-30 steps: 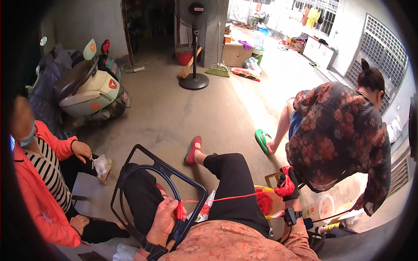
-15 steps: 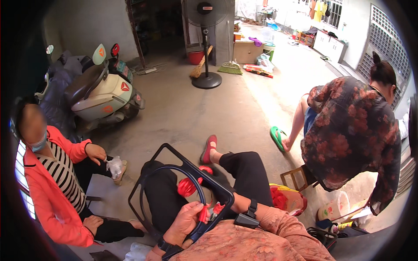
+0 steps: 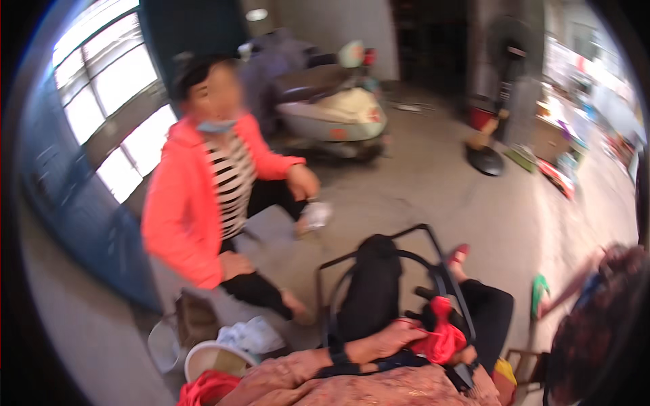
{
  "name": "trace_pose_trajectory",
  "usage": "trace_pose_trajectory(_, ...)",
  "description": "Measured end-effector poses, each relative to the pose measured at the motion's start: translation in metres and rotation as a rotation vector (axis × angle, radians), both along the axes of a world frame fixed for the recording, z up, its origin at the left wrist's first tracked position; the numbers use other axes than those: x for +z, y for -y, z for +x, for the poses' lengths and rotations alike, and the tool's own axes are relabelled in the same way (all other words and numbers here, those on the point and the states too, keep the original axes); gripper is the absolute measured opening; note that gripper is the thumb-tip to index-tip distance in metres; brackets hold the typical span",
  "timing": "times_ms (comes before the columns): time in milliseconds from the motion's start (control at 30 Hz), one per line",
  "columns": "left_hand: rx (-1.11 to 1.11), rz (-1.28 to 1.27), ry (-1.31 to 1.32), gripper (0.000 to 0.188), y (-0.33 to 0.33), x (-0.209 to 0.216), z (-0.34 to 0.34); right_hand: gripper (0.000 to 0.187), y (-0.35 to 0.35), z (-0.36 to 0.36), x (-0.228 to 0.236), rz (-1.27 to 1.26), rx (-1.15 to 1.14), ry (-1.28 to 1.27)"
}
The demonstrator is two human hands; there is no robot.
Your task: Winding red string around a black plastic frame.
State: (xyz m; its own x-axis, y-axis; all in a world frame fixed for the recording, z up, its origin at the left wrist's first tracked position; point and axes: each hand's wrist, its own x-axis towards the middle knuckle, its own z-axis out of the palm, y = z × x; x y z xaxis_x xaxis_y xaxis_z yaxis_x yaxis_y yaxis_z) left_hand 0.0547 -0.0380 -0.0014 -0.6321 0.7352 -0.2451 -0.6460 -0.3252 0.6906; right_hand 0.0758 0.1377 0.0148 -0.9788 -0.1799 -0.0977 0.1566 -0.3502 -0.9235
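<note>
A black frame with a round ring (image 3: 332, 265) inside it rests on my lap. My left hand (image 3: 393, 340) is bare and reaches across it from the left, fingers pinched together on a red strand. The strand joins a bright red bundle of cord (image 3: 441, 342), blurred by motion. Around the upper end of the bundle closes my right hand (image 3: 429, 312), in a dark glove and partly hidden by the red.
A seated person in a coral jacket (image 3: 179, 196) is at my left, holding a clear plastic bag (image 3: 317, 215). Below are a white bucket (image 3: 196, 362) and red material (image 3: 210, 389). Another person (image 3: 602, 325) sits at right. A scooter (image 3: 332, 118) and a fan (image 3: 485, 160) stand farther back.
The view has swung left, bringing the blue door and bucket into sight. My left hand has come off the ring to the red strand, and the red bundle sits nearer my body.
</note>
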Motion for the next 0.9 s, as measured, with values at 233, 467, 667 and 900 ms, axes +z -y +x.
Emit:
trace_pose_trajectory(233, -0.014, 0.091, 0.003, 0.017, 0.005, -0.004, -0.003, 0.033, -0.028, 0.01, -0.001, 0.135, -0.018, 0.006)
trace_pose_trajectory(467, -0.031, 0.051, -0.028, 0.022, 0.01, 0.019, -0.007, 0.045, -0.053, 0.02, -0.013, 0.216, -0.143, -0.116)
trace_pose_trajectory(667, 0.035, -0.119, -0.125, 0.021, 0.012, 0.017, -0.012, 0.051, -0.135, 0.101, -0.026, -0.516, -0.644, 0.156)
trace_pose_trajectory(900, -0.004, -0.003, 0.13, 0.023, 0.007, 0.019, -0.018, 0.05, -0.199, 0.16, -0.034, -0.633, -0.751, 0.043)
